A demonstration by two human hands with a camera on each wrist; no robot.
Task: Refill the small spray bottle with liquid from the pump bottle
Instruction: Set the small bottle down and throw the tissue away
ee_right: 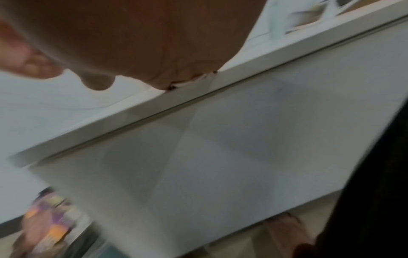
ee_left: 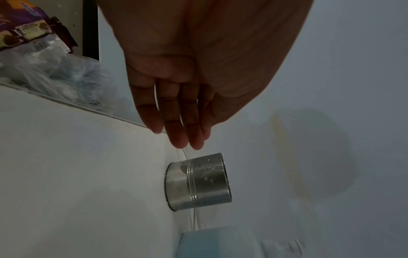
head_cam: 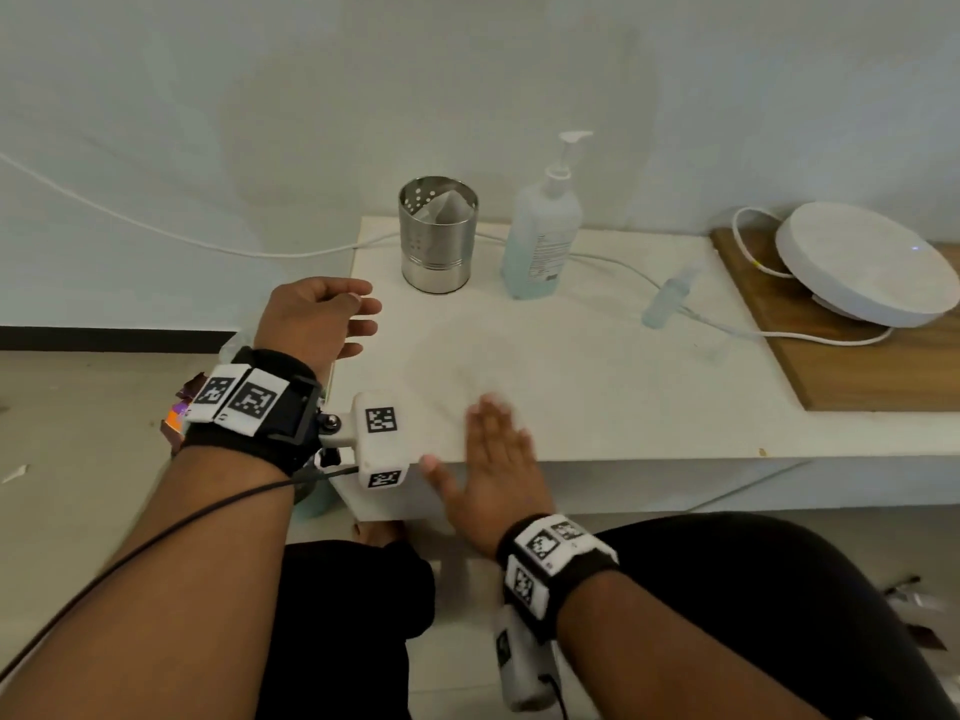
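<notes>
Nothing is being held yet, so the reach that opens the task is judged to be the step in hand. The left hand (head_cam: 317,317) is being carried above the left edge of the white table (head_cam: 597,407), its fingers loosely extended and close together, gripping nothing. The right hand (head_cam: 491,459) is being spread flat over the table's near edge, blurred, palm down and empty.

The pump bottle (head_cam: 543,236) is standing upright at the back of the table, just right of a perforated steel canister (head_cam: 438,236); its long axis is running vertically and its spout is pointing to the right. The small spray bottle (head_cam: 667,298) is lying to the right of it, near the wooden board (head_cam: 857,376). It appears to be tilted or lying across a white cable (head_cam: 727,324), with its long axis running from near-left to far-right and its narrower end pointing away towards the round white device (head_cam: 867,262); whether its cap is on cannot be told.

Next, the spray bottle is likely to need being picked up, stood upright and uncapped, so that its mouth can be brought under the spout.
</notes>
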